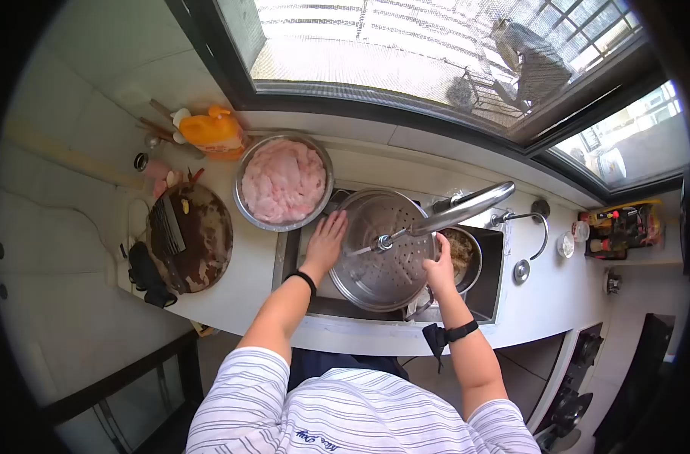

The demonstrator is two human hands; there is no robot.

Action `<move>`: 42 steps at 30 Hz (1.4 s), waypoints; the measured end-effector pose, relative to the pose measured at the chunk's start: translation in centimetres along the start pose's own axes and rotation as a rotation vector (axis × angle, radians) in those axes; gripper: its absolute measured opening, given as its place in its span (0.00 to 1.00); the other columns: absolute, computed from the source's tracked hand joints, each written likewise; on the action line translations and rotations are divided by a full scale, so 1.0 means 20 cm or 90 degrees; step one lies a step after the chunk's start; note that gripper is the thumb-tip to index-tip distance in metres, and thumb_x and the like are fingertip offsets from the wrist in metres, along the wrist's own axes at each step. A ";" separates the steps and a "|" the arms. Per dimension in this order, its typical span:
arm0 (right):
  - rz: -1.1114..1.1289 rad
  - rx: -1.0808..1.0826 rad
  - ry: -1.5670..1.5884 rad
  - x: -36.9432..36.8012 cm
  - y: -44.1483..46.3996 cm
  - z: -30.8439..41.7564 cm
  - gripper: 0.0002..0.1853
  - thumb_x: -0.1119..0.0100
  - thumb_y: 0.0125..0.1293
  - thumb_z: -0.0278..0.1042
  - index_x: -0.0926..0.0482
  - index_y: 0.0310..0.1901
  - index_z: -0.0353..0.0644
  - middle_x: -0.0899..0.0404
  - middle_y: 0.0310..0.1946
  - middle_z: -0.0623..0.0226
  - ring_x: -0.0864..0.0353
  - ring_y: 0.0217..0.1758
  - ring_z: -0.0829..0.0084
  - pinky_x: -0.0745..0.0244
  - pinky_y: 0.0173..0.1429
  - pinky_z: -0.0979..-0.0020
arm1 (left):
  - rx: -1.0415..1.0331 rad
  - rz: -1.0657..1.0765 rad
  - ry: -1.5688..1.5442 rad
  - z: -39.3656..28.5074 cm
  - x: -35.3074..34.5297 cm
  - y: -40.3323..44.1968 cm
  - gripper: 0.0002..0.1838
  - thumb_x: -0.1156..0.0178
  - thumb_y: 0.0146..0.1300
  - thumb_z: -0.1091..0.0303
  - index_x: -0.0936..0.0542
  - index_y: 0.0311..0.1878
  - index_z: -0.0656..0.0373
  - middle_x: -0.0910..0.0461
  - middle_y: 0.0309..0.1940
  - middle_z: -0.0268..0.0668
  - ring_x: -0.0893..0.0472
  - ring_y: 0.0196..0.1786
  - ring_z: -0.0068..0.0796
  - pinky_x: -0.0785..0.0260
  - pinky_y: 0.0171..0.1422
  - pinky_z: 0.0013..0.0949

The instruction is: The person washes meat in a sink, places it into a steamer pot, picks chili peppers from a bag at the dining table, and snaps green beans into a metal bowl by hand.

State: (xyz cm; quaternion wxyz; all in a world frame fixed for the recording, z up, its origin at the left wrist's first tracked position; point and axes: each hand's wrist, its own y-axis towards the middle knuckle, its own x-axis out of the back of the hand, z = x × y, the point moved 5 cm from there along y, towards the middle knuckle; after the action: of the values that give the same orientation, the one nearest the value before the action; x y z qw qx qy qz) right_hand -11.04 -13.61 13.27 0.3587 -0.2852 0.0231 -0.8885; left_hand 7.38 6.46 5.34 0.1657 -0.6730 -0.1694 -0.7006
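A wide round perforated metal steamer basket is over the sink, beneath the curved faucet. My left hand lies against its left rim with the fingers extended along the edge. On the opposite side, my right hand grips the rim, thumb on the inside and the other fingers partly hidden behind it. Partly covered by the basket, a metal pot with brownish contents sits in the right of the sink. Whitish material shows below the basket's lower right edge.
A metal bowl of pale pink raw meat stands behind the sink's left end. Farther left, a cleaver lies on a round cutting board. An orange jug is by the wall; a basket of bottles is right.
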 end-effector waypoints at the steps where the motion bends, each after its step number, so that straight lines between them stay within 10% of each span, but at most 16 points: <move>1: -0.004 -0.001 0.009 0.03 0.00 -0.02 0.38 0.47 0.44 0.25 0.42 0.63 0.46 0.32 0.53 0.51 0.26 0.45 0.61 0.31 0.49 0.66 | 0.095 -0.045 -0.116 0.03 0.02 -0.04 0.35 0.45 0.55 0.64 0.43 0.67 0.54 0.46 0.68 0.42 0.49 0.71 0.41 0.51 0.71 0.41; 4: 0.056 -0.228 0.254 0.04 -0.01 -0.20 0.35 0.49 0.45 0.23 0.38 0.61 0.45 0.26 0.46 0.60 0.24 0.36 0.69 0.29 0.40 0.72 | 0.451 -0.089 -0.617 0.06 -0.02 -0.24 0.38 0.43 0.52 0.68 0.46 0.66 0.59 0.42 0.64 0.53 0.38 0.65 0.46 0.41 0.66 0.44; 8: 0.198 -0.427 0.352 0.05 -0.07 -0.35 0.28 0.48 0.49 0.26 0.32 0.57 0.44 0.23 0.36 0.64 0.23 0.36 0.71 0.28 0.40 0.71 | 0.733 0.445 -1.588 -0.12 -0.14 -0.48 0.26 0.47 0.55 0.64 0.33 0.57 0.65 0.25 0.50 0.45 0.25 0.53 0.43 0.37 0.63 0.46; 11: 0.221 -0.276 0.223 -0.01 0.03 -0.40 0.27 0.45 0.50 0.30 0.32 0.56 0.40 0.21 0.34 0.61 0.22 0.40 0.63 0.28 0.48 0.69 | 0.691 0.422 -1.491 -0.10 0.00 -0.54 0.25 0.51 0.53 0.65 0.31 0.55 0.65 0.25 0.51 0.45 0.26 0.56 0.42 0.36 0.63 0.45; 13: 0.086 0.016 -0.102 0.00 0.08 -0.14 0.30 0.43 0.50 0.31 0.34 0.57 0.34 0.28 0.50 0.49 0.29 0.55 0.55 0.35 0.61 0.65 | 0.718 0.394 -1.493 -0.10 0.00 -0.58 0.25 0.52 0.52 0.66 0.31 0.55 0.65 0.26 0.51 0.45 0.26 0.55 0.40 0.36 0.61 0.46; 16: 0.210 0.176 0.033 -0.12 0.04 0.25 0.32 0.42 0.47 0.24 0.35 0.58 0.37 0.34 0.57 0.52 0.37 0.63 0.60 0.39 0.65 0.65 | 0.801 0.332 -1.431 -0.12 0.07 -0.62 0.27 0.53 0.49 0.68 0.33 0.56 0.64 0.27 0.52 0.45 0.27 0.55 0.42 0.36 0.60 0.48; 21: 0.392 0.030 0.412 -0.39 -0.05 0.32 0.25 0.56 0.46 0.08 0.29 0.48 0.39 0.27 0.41 0.71 0.27 0.46 0.79 0.32 0.54 0.78 | 0.898 0.241 -1.352 -0.20 0.10 -0.64 0.29 0.54 0.46 0.69 0.34 0.57 0.63 0.29 0.53 0.46 0.30 0.57 0.45 0.38 0.61 0.53; 27: 0.399 -0.115 0.571 -0.36 -0.20 0.19 0.15 0.55 0.48 0.09 0.31 0.34 0.41 0.29 0.35 0.68 0.25 0.40 0.73 0.27 0.45 0.69 | 0.883 0.174 -1.377 -0.28 0.05 -0.65 0.29 0.55 0.47 0.70 0.34 0.57 0.66 0.29 0.53 0.47 0.29 0.57 0.45 0.37 0.61 0.53; 37: 0.539 0.179 0.089 -0.16 -0.18 0.13 0.15 0.48 0.47 0.19 0.28 0.40 0.37 0.25 0.38 0.63 0.24 0.44 0.66 0.30 0.48 0.68 | 0.857 0.251 -1.363 -0.25 0.13 -0.63 0.28 0.55 0.48 0.69 0.34 0.57 0.63 0.29 0.53 0.47 0.28 0.56 0.46 0.37 0.60 0.53; 39: 0.235 0.264 -0.025 -0.19 -0.22 0.16 0.19 0.44 0.51 0.26 0.32 0.47 0.37 0.24 0.41 0.53 0.23 0.46 0.58 0.29 0.47 0.63 | 0.838 0.270 -1.355 -0.22 0.14 -0.64 0.29 0.55 0.48 0.68 0.34 0.57 0.63 0.29 0.54 0.48 0.29 0.56 0.48 0.38 0.60 0.54; 42: 0.258 0.065 -0.141 -0.10 -0.42 0.23 0.31 0.39 0.54 0.44 0.39 0.55 0.38 0.22 0.36 0.49 0.23 0.43 0.50 0.28 0.44 0.59 | 0.812 0.394 -1.392 -0.22 0.24 -0.64 0.31 0.55 0.48 0.64 0.34 0.58 0.65 0.31 0.55 0.51 0.31 0.57 0.52 0.40 0.61 0.58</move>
State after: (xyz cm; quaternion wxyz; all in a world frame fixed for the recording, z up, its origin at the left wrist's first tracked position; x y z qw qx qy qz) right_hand -12.79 -5.32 18.16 0.5442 -0.3520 -0.0048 -0.7615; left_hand -2.66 15.77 9.74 0.3847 -0.7057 -0.3555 0.4771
